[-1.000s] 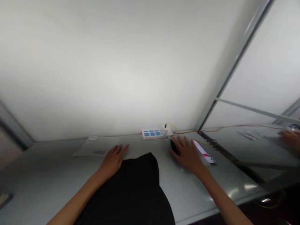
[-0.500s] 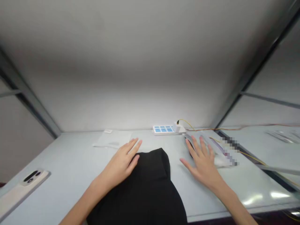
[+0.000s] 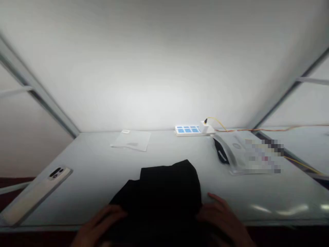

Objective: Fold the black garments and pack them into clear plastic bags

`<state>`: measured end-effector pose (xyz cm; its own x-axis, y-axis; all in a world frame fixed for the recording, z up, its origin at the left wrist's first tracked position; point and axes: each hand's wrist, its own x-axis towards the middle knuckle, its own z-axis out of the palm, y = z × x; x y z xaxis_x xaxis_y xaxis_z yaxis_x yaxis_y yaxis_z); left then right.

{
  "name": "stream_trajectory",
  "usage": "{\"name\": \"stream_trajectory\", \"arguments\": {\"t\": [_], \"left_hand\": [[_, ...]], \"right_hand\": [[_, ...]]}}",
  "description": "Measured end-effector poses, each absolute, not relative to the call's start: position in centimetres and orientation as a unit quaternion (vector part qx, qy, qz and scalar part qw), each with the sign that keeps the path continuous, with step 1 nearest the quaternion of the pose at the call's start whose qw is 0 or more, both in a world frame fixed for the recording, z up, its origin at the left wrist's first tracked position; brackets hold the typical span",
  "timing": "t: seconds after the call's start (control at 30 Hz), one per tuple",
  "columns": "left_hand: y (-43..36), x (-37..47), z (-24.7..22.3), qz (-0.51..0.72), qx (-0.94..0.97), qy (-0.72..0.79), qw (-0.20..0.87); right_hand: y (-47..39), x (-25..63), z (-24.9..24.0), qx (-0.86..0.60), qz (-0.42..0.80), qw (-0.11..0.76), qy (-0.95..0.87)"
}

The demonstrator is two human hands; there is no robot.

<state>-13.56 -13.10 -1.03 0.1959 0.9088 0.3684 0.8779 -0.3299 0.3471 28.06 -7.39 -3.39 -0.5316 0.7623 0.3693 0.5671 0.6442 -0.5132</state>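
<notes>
A folded black cloth (image 3: 167, 185) lies on the table in front of me, its upper corners creased and uneven. My left hand (image 3: 100, 223) is low at its left edge, with fingers curled onto the fabric. At the opposite edge, my right hand (image 3: 221, 219) takes hold of the cloth's side, one finger sticking out over the table. Both hands are in shadow, so the fingertips against the black fabric are hard to make out.
A white phone (image 3: 38, 193) lies at the left. Toward the back are a clear plastic bag (image 3: 133, 140) and a white power strip (image 3: 189, 130) with a plugged-in adapter and yellow cable. A clear package (image 3: 239, 154) with a black labelled item lies right. Metal frame posts (image 3: 277, 94) flank the table.
Both hands have drawn back toward me, from spread over the cloth and near the package to the cloth's near sides. The view has shifted, and the cloth's top-left part now shows.
</notes>
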Motion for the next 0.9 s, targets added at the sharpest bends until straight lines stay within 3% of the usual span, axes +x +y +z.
{"name": "stream_trajectory", "arguments": {"t": [0.1, 0.17, 0.3, 0.4, 0.53, 0.67, 0.9], "left_hand": [[-9.5, -13.7, 1.4, 0.304, 0.716, 0.622, 0.089], [-6.2, -13.1, 2.7, 0.311, 0.701, 0.637, 0.075], [-2.3, -10.1, 3.5, 0.282, 0.716, 0.631, -0.099], [-2.8, -6.3, 2.4, 0.273, 0.751, 0.574, -0.179], [-4.1, -1.9, -0.5, 0.184, 0.824, 0.514, -0.151], [-4.0, -2.8, -3.2, 0.14, 0.785, 0.595, -0.103], [-3.9, -3.6, -3.1, 0.17, 0.728, 0.652, -0.13]], "right_hand": [[-4.9, 25.8, 0.0, -0.492, 0.152, 0.378, -0.769], [-2.3, 24.5, 2.1, -0.553, 0.152, 0.355, -0.739], [0.7, 22.5, 4.1, -0.604, 0.018, 0.305, -0.736], [-0.2, 20.4, 3.4, -0.561, -0.063, 0.331, -0.757], [-2.1, 17.4, 0.5, -0.485, -0.022, 0.237, -0.841], [-1.9, 18.1, -2.5, -0.503, 0.001, 0.17, -0.848], [-1.2, 22.4, -4.4, -0.505, 0.01, 0.168, -0.847]]}}
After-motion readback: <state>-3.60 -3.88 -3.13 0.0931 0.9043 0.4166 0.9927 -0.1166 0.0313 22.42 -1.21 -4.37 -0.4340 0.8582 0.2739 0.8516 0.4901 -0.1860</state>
